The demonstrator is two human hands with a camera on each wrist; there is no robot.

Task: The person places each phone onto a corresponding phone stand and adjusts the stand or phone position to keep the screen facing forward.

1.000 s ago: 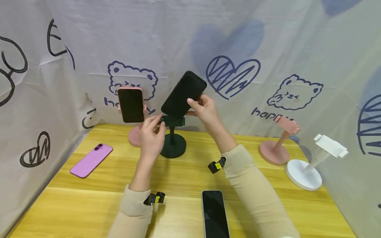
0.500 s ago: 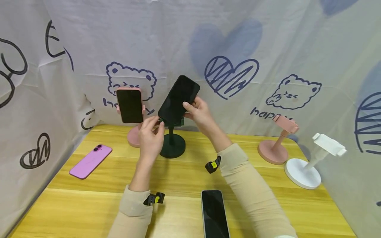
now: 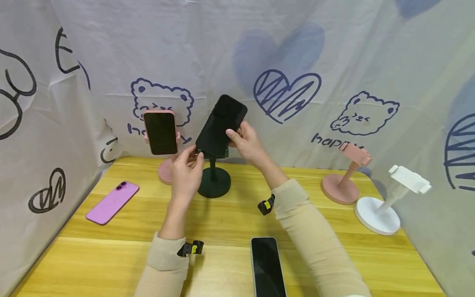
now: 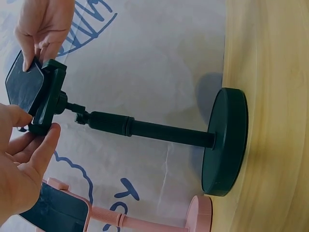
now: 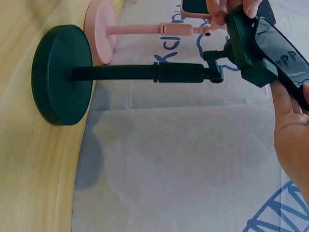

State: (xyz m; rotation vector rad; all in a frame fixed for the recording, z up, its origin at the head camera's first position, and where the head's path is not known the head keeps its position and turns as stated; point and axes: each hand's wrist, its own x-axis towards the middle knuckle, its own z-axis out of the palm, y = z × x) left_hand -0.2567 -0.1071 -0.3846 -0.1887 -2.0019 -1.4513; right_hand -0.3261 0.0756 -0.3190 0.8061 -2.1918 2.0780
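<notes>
A black smartphone (image 3: 221,123) leans tilted, its top toward the right, in front of the clamp of a dark green phone stand (image 3: 215,183). My right hand (image 3: 249,144) grips the phone by its right edge, thumb on the screen side. At the clamp's left end, my left hand (image 3: 186,175) pinches the holder between thumb and fingers. From the left wrist view, the phone's lower corner lies along the face of the green clamp (image 4: 47,104). The right wrist view shows the phone (image 5: 280,46) at an angle across the clamp (image 5: 246,46).
Just left, a pink stand (image 3: 165,171) bears an upright phone (image 3: 160,133). A purple phone (image 3: 112,203) lies face down at left, another phone (image 3: 268,266) face up at the front. Another pink stand (image 3: 340,189) and a white stand (image 3: 377,216) stand at right. A printed cloth (image 3: 222,53) hangs behind.
My right hand has brought the black phone down and slightly left, so its lower end overlaps the green clamp. My left hand has stayed at the clamp's left end.
</notes>
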